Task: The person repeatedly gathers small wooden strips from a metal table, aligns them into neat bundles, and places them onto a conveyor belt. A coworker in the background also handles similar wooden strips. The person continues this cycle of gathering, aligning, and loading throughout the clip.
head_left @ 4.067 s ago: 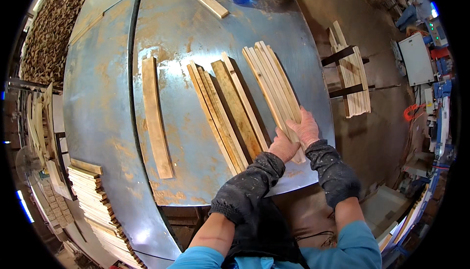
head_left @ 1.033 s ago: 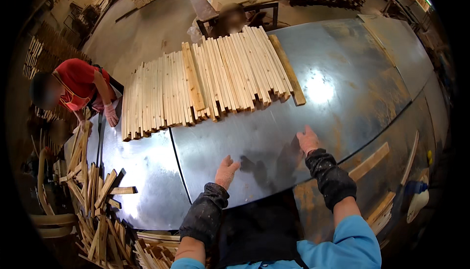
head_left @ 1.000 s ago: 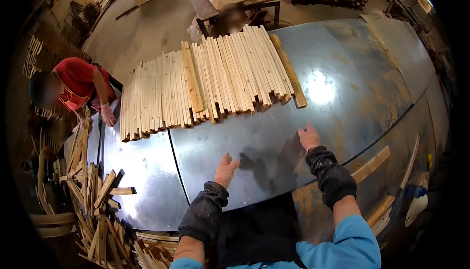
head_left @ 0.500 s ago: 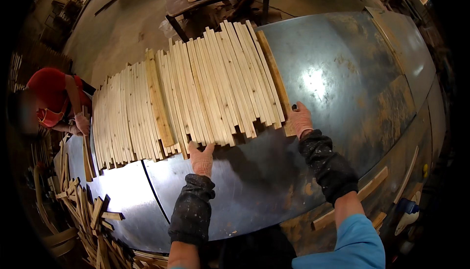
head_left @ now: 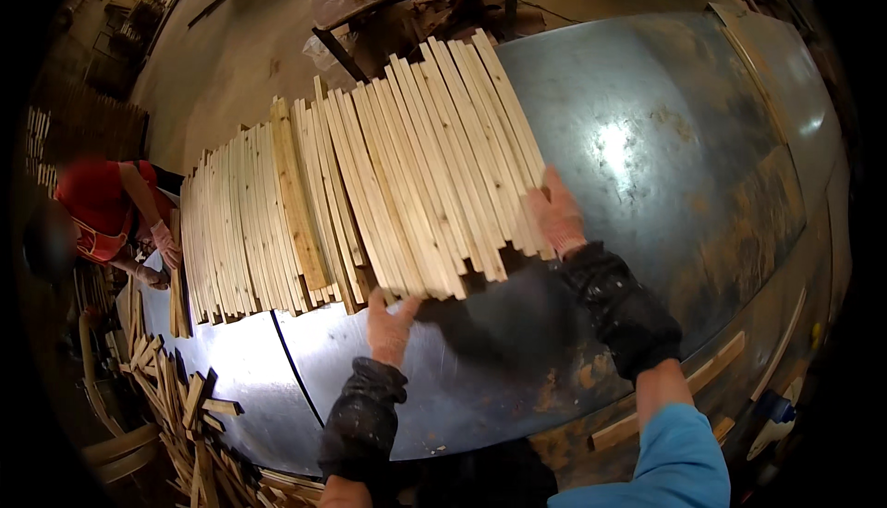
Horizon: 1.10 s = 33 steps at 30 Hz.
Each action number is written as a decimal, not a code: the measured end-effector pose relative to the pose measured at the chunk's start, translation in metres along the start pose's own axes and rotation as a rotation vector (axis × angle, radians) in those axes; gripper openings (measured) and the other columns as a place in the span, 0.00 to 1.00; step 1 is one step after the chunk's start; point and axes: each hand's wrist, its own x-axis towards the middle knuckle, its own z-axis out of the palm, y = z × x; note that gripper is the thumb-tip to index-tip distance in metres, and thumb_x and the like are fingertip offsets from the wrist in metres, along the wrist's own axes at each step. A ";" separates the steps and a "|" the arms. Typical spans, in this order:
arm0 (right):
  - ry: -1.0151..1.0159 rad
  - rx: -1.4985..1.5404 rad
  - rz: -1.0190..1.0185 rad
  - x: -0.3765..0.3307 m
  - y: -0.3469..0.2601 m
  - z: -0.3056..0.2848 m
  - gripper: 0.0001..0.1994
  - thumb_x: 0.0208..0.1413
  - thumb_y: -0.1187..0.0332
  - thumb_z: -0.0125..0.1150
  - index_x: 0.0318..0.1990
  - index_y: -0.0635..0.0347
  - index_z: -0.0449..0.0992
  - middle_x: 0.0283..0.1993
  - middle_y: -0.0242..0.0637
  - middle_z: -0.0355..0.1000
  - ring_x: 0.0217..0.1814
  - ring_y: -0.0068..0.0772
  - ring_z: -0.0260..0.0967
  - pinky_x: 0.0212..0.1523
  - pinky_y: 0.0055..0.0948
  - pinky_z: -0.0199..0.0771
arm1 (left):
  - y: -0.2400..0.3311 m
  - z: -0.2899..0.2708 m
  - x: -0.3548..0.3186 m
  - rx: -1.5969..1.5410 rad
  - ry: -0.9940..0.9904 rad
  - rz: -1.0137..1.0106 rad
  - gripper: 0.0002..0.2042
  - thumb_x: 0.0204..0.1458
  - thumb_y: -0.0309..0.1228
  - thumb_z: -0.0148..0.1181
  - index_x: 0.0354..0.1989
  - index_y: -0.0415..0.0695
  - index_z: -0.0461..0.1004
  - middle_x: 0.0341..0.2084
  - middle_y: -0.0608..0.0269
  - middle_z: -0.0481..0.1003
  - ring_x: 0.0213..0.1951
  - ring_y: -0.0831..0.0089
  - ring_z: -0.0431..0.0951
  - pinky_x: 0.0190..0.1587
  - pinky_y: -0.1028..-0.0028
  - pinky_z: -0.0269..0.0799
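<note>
The grip of the left hand (head_left: 390,331) is at the near ends of a row of wood sticks (head_left: 407,175), and the right hand (head_left: 559,217) is at the row's right side. I cannot tell if either one pinches any wood. The row lies on a shiny metal table (head_left: 637,222). A person in red (head_left: 97,196) bends just left of the row. A messy wood pile (head_left: 192,402) is nearer, to the row's left.

Pale wd strips (head_left: 434,166), side-by-side, ends uneven
</note>
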 end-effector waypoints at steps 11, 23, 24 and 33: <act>-0.146 -0.291 -0.085 -0.053 0.077 -0.116 0.29 0.69 0.62 0.65 0.73 0.68 0.71 0.65 0.57 0.79 0.68 0.54 0.76 0.71 0.42 0.73 | -0.007 -0.025 -0.041 0.292 -0.152 0.015 0.41 0.66 0.58 0.58 0.74 0.32 0.66 0.52 0.38 0.84 0.56 0.48 0.85 0.58 0.57 0.78; -0.324 0.373 0.275 -0.029 0.022 -0.067 0.44 0.63 0.68 0.73 0.83 0.64 0.55 0.70 0.46 0.73 0.70 0.40 0.72 0.75 0.37 0.70 | 0.022 0.003 0.022 -0.340 -0.248 0.009 0.62 0.52 0.36 0.83 0.86 0.42 0.37 0.67 0.47 0.73 0.64 0.58 0.78 0.66 0.61 0.78; -0.363 0.386 0.290 -0.033 0.019 -0.068 0.45 0.62 0.68 0.74 0.83 0.65 0.55 0.70 0.46 0.73 0.70 0.40 0.72 0.75 0.37 0.70 | 0.022 0.001 0.021 -0.424 -0.268 -0.030 0.62 0.50 0.30 0.84 0.85 0.43 0.39 0.67 0.48 0.72 0.64 0.59 0.78 0.67 0.61 0.77; -0.512 0.596 0.332 -0.117 0.006 -0.105 0.49 0.49 0.65 0.82 0.78 0.64 0.62 0.69 0.42 0.75 0.68 0.37 0.74 0.68 0.37 0.76 | -0.013 -0.018 -0.050 -0.627 -0.390 -0.084 0.55 0.47 0.27 0.86 0.80 0.39 0.52 0.66 0.51 0.73 0.64 0.60 0.76 0.69 0.60 0.74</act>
